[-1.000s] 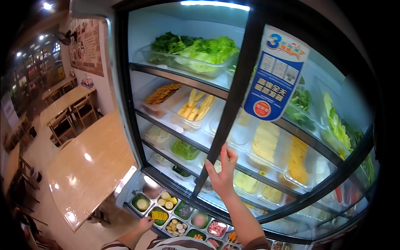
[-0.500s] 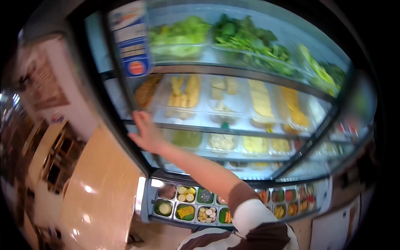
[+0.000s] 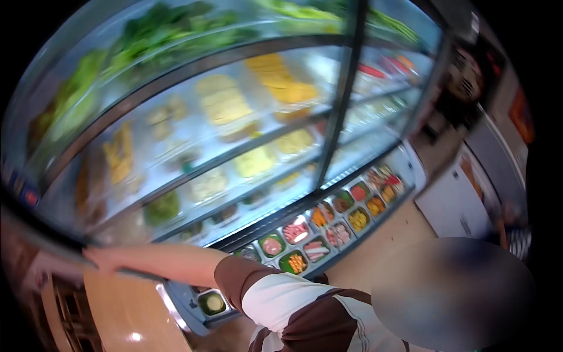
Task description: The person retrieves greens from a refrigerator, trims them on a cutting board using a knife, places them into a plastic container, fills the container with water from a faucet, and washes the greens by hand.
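Though blurry, right hand point(image 3: 103, 259) against door edge point(image 3: 50, 230)

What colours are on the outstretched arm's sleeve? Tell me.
The sleeve: brown and white, head view.

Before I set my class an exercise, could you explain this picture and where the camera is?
There is no machine: a person works bare-handed, wearing a camera on the head that looks forward and down. The right hand is at the dark frame of a glass-fronted cabinet; blur hides whether it grips. The left hand is out of view. Shelves inside carry leafy greens and yellow food. Below sit small containers of cut food, and a wooden table stands at lower left.
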A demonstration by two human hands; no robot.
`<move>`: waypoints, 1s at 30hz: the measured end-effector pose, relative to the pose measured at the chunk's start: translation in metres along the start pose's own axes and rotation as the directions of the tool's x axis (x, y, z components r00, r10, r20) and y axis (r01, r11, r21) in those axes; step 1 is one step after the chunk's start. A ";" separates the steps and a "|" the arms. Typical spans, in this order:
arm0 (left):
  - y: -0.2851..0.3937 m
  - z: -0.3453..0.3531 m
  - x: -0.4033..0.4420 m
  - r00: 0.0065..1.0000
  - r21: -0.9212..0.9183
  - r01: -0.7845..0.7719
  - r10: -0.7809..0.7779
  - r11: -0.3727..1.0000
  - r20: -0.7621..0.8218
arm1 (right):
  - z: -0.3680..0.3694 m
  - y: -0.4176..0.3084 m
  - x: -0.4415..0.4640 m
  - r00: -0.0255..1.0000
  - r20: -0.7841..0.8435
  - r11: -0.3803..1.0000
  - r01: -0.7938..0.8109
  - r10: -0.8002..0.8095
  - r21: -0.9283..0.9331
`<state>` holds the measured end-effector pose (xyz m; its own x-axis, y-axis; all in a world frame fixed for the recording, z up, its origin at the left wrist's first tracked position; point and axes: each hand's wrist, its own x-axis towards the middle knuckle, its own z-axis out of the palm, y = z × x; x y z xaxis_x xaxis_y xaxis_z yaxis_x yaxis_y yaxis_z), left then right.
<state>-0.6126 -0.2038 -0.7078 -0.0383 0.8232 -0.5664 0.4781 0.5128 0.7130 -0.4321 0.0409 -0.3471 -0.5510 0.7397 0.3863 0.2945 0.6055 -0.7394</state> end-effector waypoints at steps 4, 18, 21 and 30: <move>0.064 0.053 0.023 0.978 0.100 -0.156 0.139 0.983 0.158 | -0.005 0.022 -0.187 0.997 -0.007 0.993 0.071 -0.072 -0.099; 0.129 0.445 -0.135 0.634 0.465 -0.496 -0.060 0.733 0.771 | 0.122 -0.183 -1.075 -0.524 -0.443 -0.068 -0.697 0.727 0.714; 0.167 0.552 -0.196 0.472 0.389 -0.579 -0.095 0.717 0.877 | 0.159 -0.194 -1.099 -0.689 -0.356 -0.037 -0.486 0.631 0.873; 0.176 0.777 -0.233 0.233 0.599 -0.492 -0.567 0.632 0.790 | 0.124 -0.204 -1.196 -0.735 -0.224 -0.040 -0.323 0.641 0.946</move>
<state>0.1622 -0.4943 -0.7712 0.4130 -0.2911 -0.8629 0.8464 -0.2271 0.4817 0.0706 -1.0035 -0.7266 0.7680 -0.0897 -0.6341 -0.5722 -0.5407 -0.6166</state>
